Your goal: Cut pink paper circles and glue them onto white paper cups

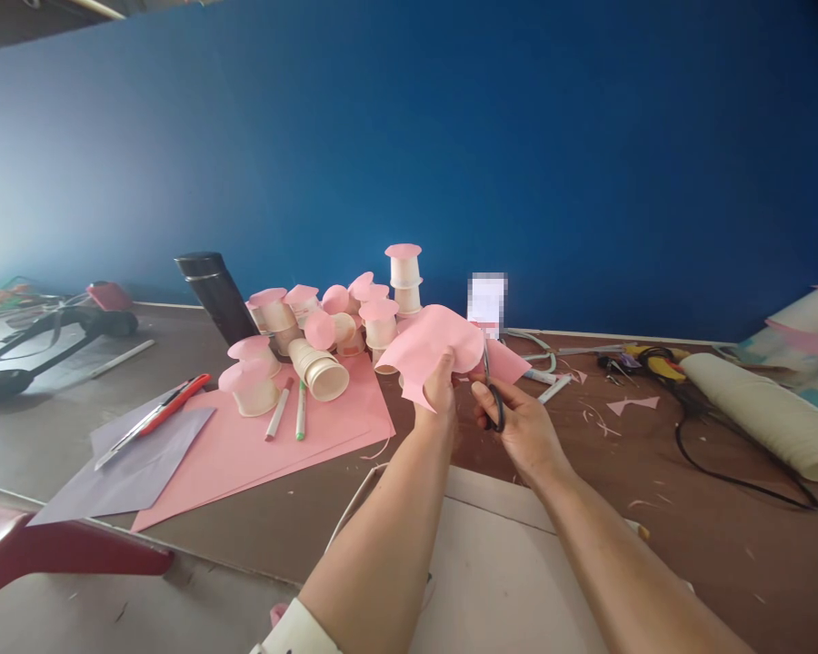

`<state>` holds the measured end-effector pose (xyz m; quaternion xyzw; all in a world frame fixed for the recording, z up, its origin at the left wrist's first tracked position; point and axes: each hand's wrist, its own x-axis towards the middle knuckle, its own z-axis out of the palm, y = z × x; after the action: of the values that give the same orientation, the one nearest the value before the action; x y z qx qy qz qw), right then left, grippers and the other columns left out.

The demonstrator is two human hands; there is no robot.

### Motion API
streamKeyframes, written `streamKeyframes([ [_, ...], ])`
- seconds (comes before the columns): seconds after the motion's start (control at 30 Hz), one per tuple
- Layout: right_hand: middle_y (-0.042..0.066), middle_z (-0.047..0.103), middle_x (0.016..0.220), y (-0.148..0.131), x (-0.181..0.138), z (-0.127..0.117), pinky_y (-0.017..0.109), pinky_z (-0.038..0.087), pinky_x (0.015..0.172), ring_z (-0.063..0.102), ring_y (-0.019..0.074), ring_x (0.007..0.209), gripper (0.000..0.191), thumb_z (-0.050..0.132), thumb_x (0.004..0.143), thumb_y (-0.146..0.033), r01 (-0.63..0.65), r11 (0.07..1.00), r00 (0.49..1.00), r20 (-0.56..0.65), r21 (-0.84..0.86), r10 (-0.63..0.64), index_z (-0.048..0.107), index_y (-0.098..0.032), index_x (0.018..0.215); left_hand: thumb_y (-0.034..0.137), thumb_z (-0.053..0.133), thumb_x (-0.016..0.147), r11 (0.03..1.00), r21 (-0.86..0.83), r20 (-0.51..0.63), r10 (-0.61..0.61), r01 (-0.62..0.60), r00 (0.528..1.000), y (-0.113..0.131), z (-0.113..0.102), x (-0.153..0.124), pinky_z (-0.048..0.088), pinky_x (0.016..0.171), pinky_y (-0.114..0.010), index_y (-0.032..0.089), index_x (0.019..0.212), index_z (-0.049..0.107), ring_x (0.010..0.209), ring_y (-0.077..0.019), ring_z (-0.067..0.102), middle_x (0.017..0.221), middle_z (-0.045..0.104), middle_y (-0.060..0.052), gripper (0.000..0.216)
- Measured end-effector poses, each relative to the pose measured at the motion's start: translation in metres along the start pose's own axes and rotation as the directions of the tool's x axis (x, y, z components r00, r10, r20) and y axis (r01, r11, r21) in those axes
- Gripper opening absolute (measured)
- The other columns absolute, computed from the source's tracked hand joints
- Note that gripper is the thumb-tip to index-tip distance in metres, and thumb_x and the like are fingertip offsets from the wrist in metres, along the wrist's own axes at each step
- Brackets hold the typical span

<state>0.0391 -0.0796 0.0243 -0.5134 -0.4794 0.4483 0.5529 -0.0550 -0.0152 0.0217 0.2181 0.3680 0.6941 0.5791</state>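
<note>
My left hand (pixel 439 392) pinches a pink paper piece (pixel 428 347) with a rounded edge, held up over the brown table (pixel 688 509). My right hand (pixel 518 420) grips black-handled scissors (pixel 492 389), whose blades point up into the right side of the paper. Behind the paper stands a cluster of white paper cups (pixel 327 331) capped with pink paper discs, some upright, some toppled. Under the cups lie large pink paper sheets (pixel 259 445).
A black flask (pixel 214 292) leans left of the cups. A red utility knife (pixel 155 416) rests on grey paper (pixel 133 463). Two markers (pixel 287 409) lie on the pink sheets. A glue gun (pixel 654 361) with black cord, a paper roll (pixel 756 409) and pink scraps lie at right.
</note>
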Motion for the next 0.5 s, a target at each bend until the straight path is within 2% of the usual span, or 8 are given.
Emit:
streamKeyframes([
  [0.1, -0.002, 0.058, 0.063, -0.0011, -0.0008, 0.0005, 0.024, 0.041, 0.056, 0.053, 0.0124, 0.058, 0.051, 0.076, 0.071, -0.056, 0.004, 1.0, 1.0, -0.001, 0.004, -0.004, 0.073, -0.02, 0.108, 0.034, 0.076, 0.072, 0.999, 0.009, 0.02, 0.046, -0.047, 0.999, -0.0018, -0.0006, 0.0022, 0.047, 0.062, -0.026, 0.013, 0.104, 0.064, 0.07, -0.0135, 0.063, 0.1, 0.068, -0.007, 0.04],
  [0.5, -0.001, 0.058, 0.063, -0.0052, -0.0028, 0.001, 0.024, 0.037, 0.05, 0.051, 0.0126, 0.056, 0.056, 0.074, 0.071, -0.06, -0.008, 0.999, 1.0, -0.01, -0.033, 0.008, 0.073, -0.018, 0.11, 0.033, 0.075, 0.072, 0.999, 0.016, 0.014, 0.052, -0.052, 0.999, 0.003, 0.0002, 0.0001, 0.043, 0.056, -0.022, 0.012, 0.099, 0.064, 0.063, -0.0085, 0.054, 0.09, 0.064, -0.005, 0.036],
])
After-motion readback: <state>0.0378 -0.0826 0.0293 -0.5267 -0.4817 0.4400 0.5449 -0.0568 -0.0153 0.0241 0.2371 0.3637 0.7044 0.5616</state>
